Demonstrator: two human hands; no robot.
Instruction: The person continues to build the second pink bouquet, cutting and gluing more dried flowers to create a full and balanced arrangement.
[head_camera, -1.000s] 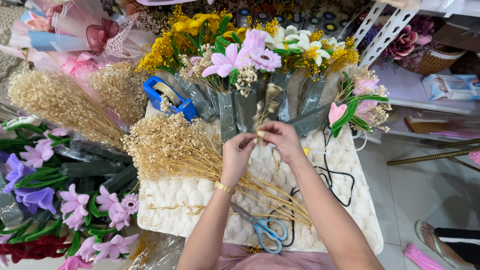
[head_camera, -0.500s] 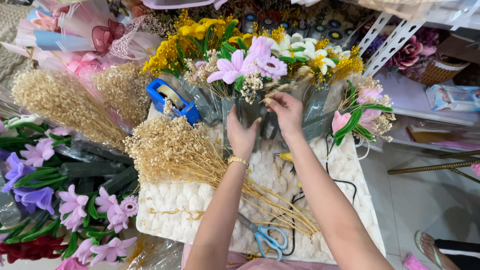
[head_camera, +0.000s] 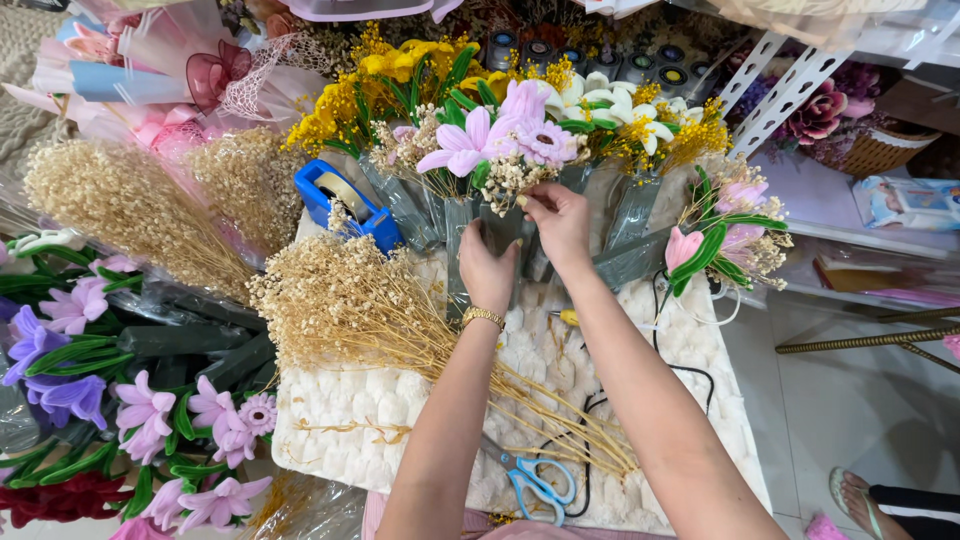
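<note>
A: What has changed since a second ago?

B: Both hands have moved up the frame, off the dried beige sprigs (head_camera: 340, 300) and onto the wrapped bouquet (head_camera: 500, 150) at upper centre.

A: Where are the hands now?

B: The left hand (head_camera: 487, 268) is pressed against the grey wrapping low on the bouquet, fingers curled round it. The right hand (head_camera: 556, 218) sits just above, thumb and fingertips pinched together on a small pale stem among the blooms; how tightly, I cannot tell.

A: And the sprigs?

B: They lie loose across the white quilted mat (head_camera: 360, 420), heads at centre left, stems running to the lower right. A second ago the hands were pinching something above them.

A: Anything else nearby?

B: The blue-handled scissors (head_camera: 535, 485) lie at lower centre, a blue tape dispenser (head_camera: 345, 200) left of the bouquet.
</note>
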